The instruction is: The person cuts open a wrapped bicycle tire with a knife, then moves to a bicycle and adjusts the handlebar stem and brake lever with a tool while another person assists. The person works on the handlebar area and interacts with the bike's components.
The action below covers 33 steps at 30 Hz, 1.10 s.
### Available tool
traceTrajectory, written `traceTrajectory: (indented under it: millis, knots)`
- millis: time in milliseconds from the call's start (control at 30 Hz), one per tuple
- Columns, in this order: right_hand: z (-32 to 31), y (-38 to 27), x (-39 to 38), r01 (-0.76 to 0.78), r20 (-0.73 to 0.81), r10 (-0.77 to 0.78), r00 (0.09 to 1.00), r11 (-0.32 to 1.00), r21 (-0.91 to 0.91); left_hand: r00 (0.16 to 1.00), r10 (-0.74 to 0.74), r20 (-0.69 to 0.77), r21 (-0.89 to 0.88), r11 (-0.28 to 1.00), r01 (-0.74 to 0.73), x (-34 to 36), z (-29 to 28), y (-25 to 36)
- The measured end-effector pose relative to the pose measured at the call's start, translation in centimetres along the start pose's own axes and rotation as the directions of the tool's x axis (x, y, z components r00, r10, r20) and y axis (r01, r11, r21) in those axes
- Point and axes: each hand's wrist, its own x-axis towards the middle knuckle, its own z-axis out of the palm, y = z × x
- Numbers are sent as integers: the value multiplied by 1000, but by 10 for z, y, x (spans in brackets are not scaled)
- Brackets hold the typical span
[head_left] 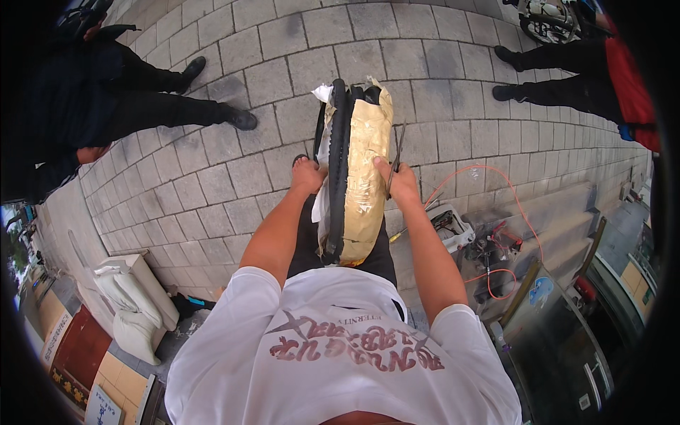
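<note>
I hold a black tire [338, 166] upright in front of my legs, with torn tan paper wrapping [365, 191] along its right side and white paper showing on the left. My left hand [308, 175] is closed on the tire's left side, fingers partly hidden by it. My right hand [398, 183] grips the right side, thumb on the tan wrapping, and also holds a long, thin dark metal tool [399, 145], perhaps scissors, pointing away from me.
Two people in dark trousers stand on the paving [262, 28], one at left [113, 92], one in red at right [630, 85]. At right lie an orange hose [520, 207], a grey toolbox [453, 227] and red-black equipment [499, 244]. A pale armchair [134, 304] sits lower left.
</note>
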Motion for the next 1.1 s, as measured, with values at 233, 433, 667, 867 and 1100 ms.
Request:
traceTrajectory:
  millis: [233,433,667,867,1100]
  knots:
    - [4,-3,1,55,-52,-57,997,998,-30,909,50,-414,-314,929,-194,-14,-69,62]
    - [8,-12,-8,53,-53,-54,997,998,-33,952,61,-301,-429,882,-192,-13,-85,134]
    - [22,-7,-29,237,-105,-282,954,919,-316,998,-22,-51,-531,847,-9,-44,-75,121]
    - [27,-21,-52,181,-38,-197,980,947,-264,829,25,559,-774,376,510,-52,-41,57]
    - [19,-33,-46,134,39,-129,991,921,-367,928,-33,371,-825,448,345,-49,-8,35]
